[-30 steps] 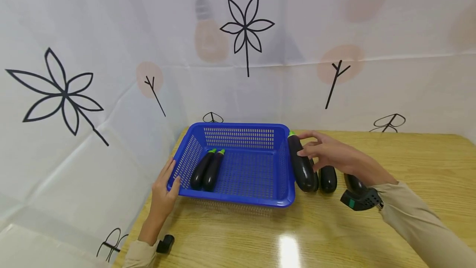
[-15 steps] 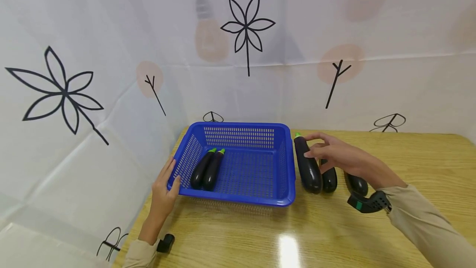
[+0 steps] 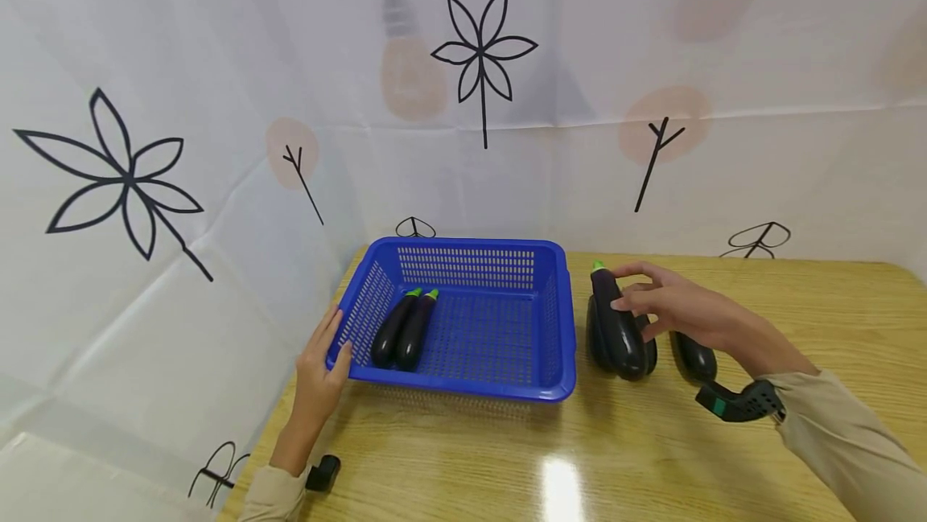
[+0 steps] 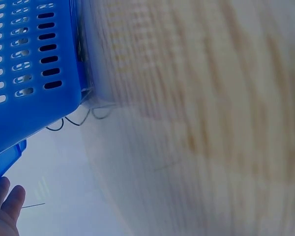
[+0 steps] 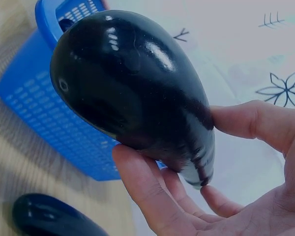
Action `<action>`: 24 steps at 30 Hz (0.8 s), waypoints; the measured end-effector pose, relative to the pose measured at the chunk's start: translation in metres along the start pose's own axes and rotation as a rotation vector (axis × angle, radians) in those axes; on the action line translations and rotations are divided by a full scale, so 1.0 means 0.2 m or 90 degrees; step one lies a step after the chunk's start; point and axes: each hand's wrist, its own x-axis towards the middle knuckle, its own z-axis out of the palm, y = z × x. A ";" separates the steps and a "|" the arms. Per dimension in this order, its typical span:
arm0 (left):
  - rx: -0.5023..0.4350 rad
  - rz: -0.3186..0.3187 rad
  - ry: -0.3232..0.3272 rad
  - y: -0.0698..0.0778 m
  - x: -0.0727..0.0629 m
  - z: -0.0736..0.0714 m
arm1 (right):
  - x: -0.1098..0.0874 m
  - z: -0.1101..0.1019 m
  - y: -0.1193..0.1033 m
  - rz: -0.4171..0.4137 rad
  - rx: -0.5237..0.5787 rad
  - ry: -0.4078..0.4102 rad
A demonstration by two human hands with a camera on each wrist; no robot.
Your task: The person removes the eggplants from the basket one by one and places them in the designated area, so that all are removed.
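My right hand [image 3: 677,309] pinches a dark purple eggplant [image 3: 619,333] by its upper part, thumb on one side and fingers on the other. In the right wrist view the held eggplant [image 5: 132,83] has its rounded end toward the camera. It overlaps two eggplants on the table, one [image 3: 595,341] showing at its left and one [image 3: 651,349] at its right. My left hand [image 3: 319,373] holds the near left corner of a blue plastic basket [image 3: 463,389]. Inside the basket, two eggplants [image 3: 404,330] lie side by side at the left.
Another eggplant [image 3: 694,357] lies on the wooden table [image 3: 463,466], below my right wrist. A white cloth [image 3: 579,184] with printed flowers and twigs hangs behind the table and along its left side.
My right hand has moved right with the eggplant, away from the basket's right rim and over the eggplants on the table. The left hand and the basket have stayed in place.
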 end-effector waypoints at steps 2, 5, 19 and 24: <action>0.001 -0.002 -0.002 0.00 0.00 0.00 | -0.01 -0.01 0.01 0.001 0.005 0.000; 0.001 -0.004 -0.002 0.00 0.00 0.00 | -0.02 -0.02 0.03 0.005 -0.001 0.003; 0.001 0.011 0.007 0.00 0.00 0.01 | -0.07 -0.09 0.09 0.012 -0.025 0.021; 0.000 0.011 0.009 0.00 0.00 0.01 | -0.09 -0.12 0.12 0.005 -0.032 0.026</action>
